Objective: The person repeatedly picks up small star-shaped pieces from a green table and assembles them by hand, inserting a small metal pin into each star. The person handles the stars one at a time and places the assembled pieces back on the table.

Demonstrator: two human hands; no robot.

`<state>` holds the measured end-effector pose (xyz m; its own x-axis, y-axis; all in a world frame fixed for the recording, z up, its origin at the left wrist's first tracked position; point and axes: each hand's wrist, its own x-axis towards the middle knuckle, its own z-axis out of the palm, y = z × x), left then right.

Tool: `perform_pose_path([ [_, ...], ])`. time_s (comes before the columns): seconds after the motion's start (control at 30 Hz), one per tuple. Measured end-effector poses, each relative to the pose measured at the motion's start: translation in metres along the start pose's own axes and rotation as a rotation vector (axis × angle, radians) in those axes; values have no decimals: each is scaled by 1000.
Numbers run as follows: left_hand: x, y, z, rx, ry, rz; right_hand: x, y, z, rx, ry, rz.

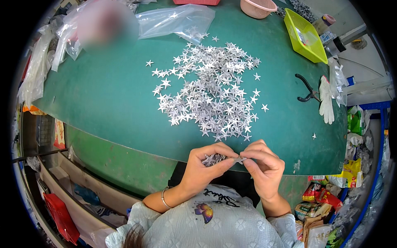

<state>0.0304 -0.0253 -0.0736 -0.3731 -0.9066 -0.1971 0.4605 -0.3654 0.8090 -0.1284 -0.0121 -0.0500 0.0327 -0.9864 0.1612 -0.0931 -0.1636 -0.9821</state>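
Observation:
A small silver star-shaped piece point(239, 160) is pinched between the fingertips of both hands, just off the table's front edge. My left hand point(204, 169) also cups several more silver stars point(214, 159) in its palm. My right hand point(266, 169) grips the same single star from the other side with thumb and forefinger, its other fingers curled. Beyond the hands, a large loose pile of silver stars point(211, 91) spreads over the green table point(111, 99), with a few lying scattered around it.
Pliers point(308, 89) with dark handles and a white glove point(326, 101) lie at the right. A yellow-green basket point(306, 35) and a pink bowl point(258, 8) stand at the back. Clear plastic bags point(175, 20) lie at the far left. Drawers point(82, 182) flank the lower left.

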Motion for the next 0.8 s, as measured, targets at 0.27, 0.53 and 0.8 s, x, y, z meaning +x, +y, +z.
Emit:
perform_pose_path([
  [0.27,-2,1,-1,10,7,-29,0,-1,0,-7,-3,-17],
  [0.53,-2,3,-2,128,-26,85,-2,-1,0,-27,-12,-36],
  [0.8,0,1,-3,140,-82,129,-3,2,0,188,-54,46],
])
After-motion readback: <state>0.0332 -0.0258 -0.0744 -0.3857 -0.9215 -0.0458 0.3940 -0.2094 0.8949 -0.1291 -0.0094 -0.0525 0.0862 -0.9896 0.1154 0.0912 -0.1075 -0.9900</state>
